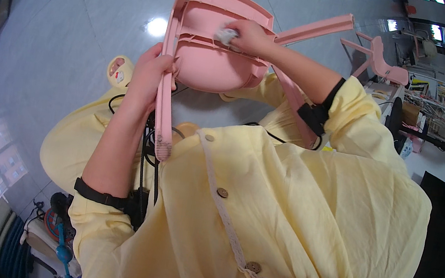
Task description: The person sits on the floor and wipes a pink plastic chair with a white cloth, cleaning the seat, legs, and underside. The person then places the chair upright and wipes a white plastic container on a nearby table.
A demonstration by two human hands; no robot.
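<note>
A pink plastic chair (215, 68) is turned over in front of me, its ribbed underside towards the camera and its legs sticking out to both sides. My left hand (151, 72) grips the chair's leg on the left, near the edge of the seat. In my right hand (250, 37) is a crumpled whitish cloth (226, 36), pressed against the underside beside a raised rib. The fingertips of the right hand are partly hidden by the cloth.
Another pink chair (384, 63) lies or stands tilted at the right, beside a rack of books and cables (438, 104). Black cords (144, 158) hang near my left forearm. Grey tiled floor (109, 6) surrounds the chair. Assorted equipment (61, 240) stands at lower left.
</note>
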